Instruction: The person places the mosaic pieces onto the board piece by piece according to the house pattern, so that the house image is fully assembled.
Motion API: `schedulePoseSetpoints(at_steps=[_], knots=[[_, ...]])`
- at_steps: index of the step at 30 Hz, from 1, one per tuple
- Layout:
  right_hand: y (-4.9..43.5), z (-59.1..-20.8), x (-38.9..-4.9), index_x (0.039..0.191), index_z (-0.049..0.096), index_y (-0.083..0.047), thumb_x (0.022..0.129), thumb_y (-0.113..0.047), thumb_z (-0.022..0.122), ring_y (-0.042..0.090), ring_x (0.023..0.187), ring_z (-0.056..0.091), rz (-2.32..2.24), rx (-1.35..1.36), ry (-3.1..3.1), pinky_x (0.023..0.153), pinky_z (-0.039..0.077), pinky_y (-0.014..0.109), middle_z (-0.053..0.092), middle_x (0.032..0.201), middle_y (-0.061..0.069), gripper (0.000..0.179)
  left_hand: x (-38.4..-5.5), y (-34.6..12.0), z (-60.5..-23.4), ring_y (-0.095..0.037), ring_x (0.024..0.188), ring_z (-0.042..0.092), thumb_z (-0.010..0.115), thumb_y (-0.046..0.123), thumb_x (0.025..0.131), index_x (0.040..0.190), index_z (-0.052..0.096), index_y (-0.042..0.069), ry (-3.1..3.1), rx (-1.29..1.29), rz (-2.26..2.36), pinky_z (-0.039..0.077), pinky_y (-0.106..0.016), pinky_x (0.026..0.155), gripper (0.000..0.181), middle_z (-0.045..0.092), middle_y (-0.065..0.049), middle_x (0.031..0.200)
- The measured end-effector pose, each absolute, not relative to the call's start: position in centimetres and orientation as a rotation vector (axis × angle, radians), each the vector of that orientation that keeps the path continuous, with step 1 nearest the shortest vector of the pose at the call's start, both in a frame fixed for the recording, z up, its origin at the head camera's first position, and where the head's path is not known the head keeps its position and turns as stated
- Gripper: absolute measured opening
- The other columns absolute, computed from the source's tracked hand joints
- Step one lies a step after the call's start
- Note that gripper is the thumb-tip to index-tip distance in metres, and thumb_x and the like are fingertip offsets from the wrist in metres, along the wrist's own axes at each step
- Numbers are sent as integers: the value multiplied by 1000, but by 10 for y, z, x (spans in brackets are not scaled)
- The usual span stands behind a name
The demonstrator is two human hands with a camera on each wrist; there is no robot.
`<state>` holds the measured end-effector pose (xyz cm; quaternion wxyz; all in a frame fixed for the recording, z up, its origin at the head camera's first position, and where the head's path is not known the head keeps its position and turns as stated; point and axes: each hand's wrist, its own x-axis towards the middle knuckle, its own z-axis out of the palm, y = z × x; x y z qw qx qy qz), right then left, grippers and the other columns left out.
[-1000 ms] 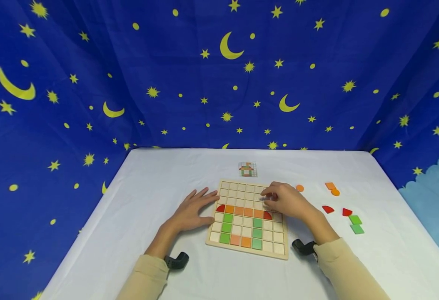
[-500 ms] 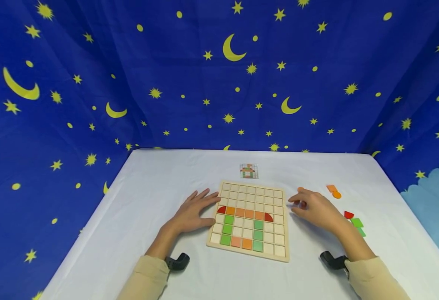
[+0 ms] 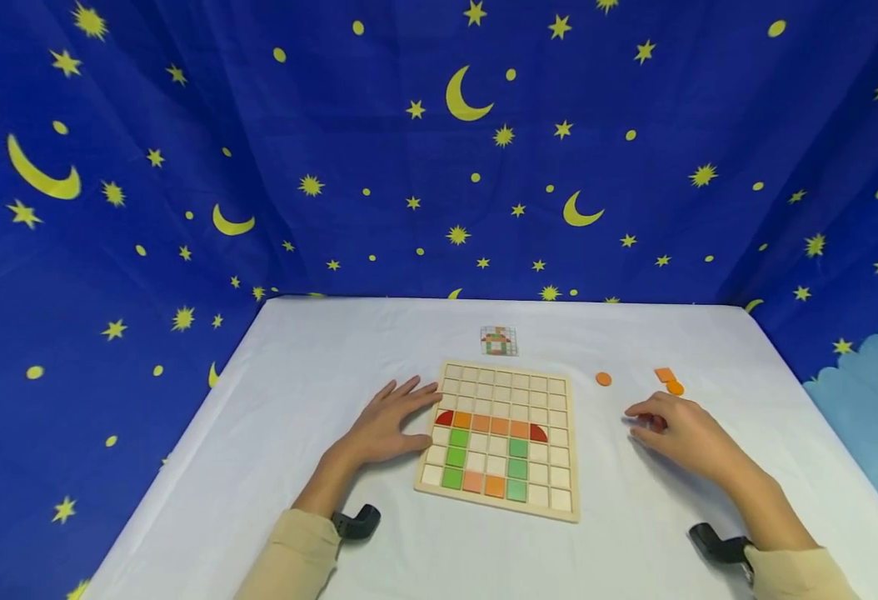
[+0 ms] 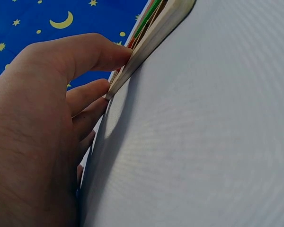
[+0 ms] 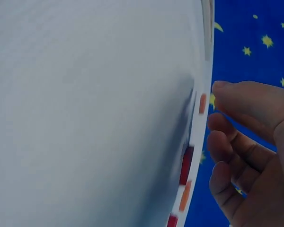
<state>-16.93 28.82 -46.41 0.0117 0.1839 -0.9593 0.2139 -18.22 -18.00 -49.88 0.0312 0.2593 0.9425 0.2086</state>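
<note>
A wooden grid board (image 3: 562, 479) lies on the table with coloured tiles set in some of its cells. Red quarter-rounds (image 3: 537, 432) end a row of orange squares; below them stand green columns. My left hand (image 3: 382, 429) rests at the board's left side, fingers spread, its thumb touching the edge of the board (image 4: 149, 47) in the left wrist view. Right of the board, my right hand (image 3: 682, 433) hovers over the table with loosely bent fingers and holds nothing. It hides the loose pieces beneath it; the right wrist view shows a red piece (image 5: 186, 165) there.
Behind the board lies a small pattern card (image 3: 499, 341). Toward the back right are an orange disc (image 3: 603, 379), an orange square (image 3: 665, 375) and another orange disc (image 3: 675, 388). Blue star-printed cloth (image 3: 409, 167) hangs around the white table (image 3: 334, 333).
My right hand has moved right, from over the board to above the loose pieces, uncovering the board's right side and the orange disc. My left hand has stayed put.
</note>
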Motion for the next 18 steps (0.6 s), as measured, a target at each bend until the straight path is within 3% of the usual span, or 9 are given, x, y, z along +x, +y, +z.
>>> schedulePoseSetpoints(at_steps=[7, 18], knots=[[318, -461, -156, 106, 73, -13, 81, -17, 76, 14, 70, 48, 638, 454, -3016, 59, 38, 28, 54, 78, -6, 26, -182, -179, -499, -15, 144, 13, 65, 49, 81, 146, 43, 30, 2908, 821, 651, 5, -41, 117, 71, 30, 14, 153], [358, -462, -145, 109, 68, 0, 78, -23, 79, 19, 69, 47, 601, 197, -3094, 55, 38, 31, 57, 82, 3, 40, -182, -181, -499, -19, 144, 17, 64, 47, 81, 145, 45, 27, 2919, 873, 670, 7, -44, 116, 69, 33, 9, 153]])
